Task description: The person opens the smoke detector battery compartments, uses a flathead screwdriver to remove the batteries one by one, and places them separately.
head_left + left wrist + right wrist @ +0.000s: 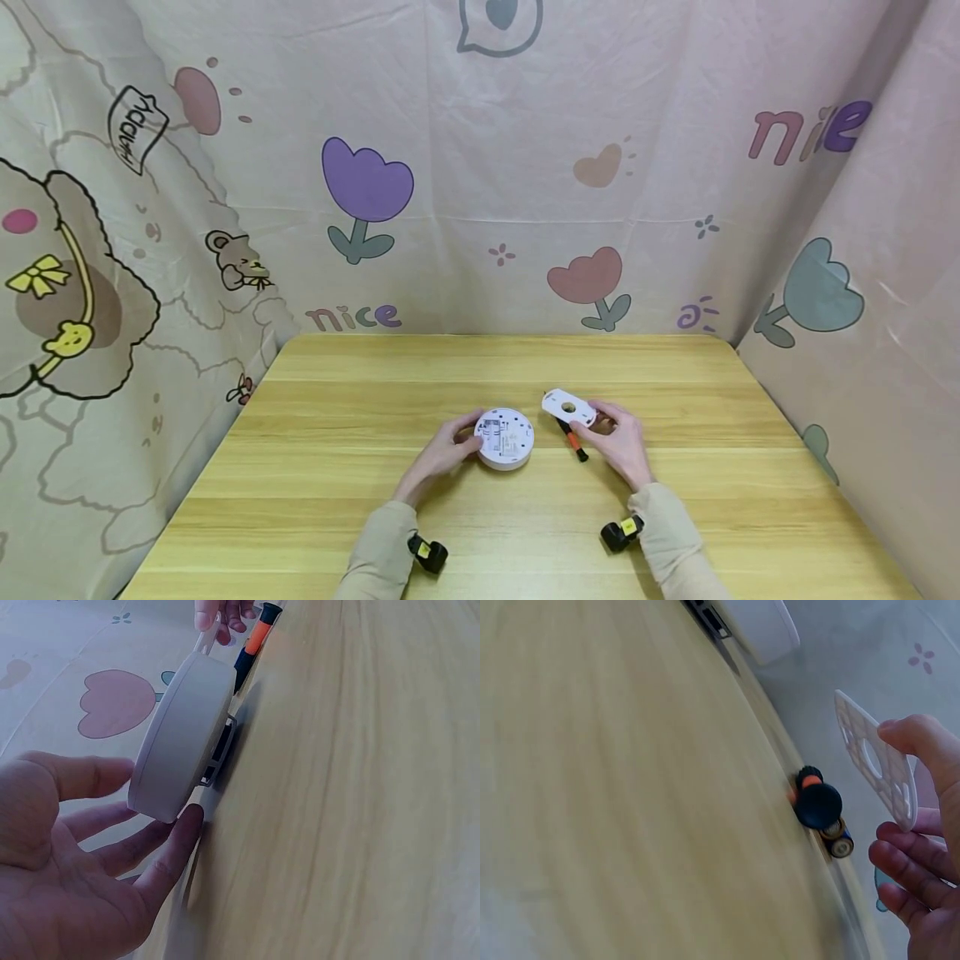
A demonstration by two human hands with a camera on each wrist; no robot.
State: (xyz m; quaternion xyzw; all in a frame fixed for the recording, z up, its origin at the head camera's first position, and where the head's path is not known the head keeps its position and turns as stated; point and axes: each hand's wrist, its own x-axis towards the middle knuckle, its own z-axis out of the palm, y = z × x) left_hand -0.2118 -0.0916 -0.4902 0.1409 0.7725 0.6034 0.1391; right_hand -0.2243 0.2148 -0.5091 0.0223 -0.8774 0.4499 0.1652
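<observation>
My left hand (444, 452) holds a round white smoke detector (507, 442) by its left edge, thumb on one face and fingers below. A printed label shows on its upper face; in the left wrist view its side (184, 735) stands tilted just over the table, a dark vented part on its underside. To the right, my right hand (621, 443) pinches a white mounting plate (557, 403) with a round hole in its middle. Below that plate lies a screwdriver (576, 443) with an orange and black handle.
Batteries (840, 844) lie beside the screwdriver in the right wrist view, mostly hidden from the head view by the plate and hand. The wooden table (337, 400) ends at a printed cloth backdrop (480, 167), which also hangs along both sides.
</observation>
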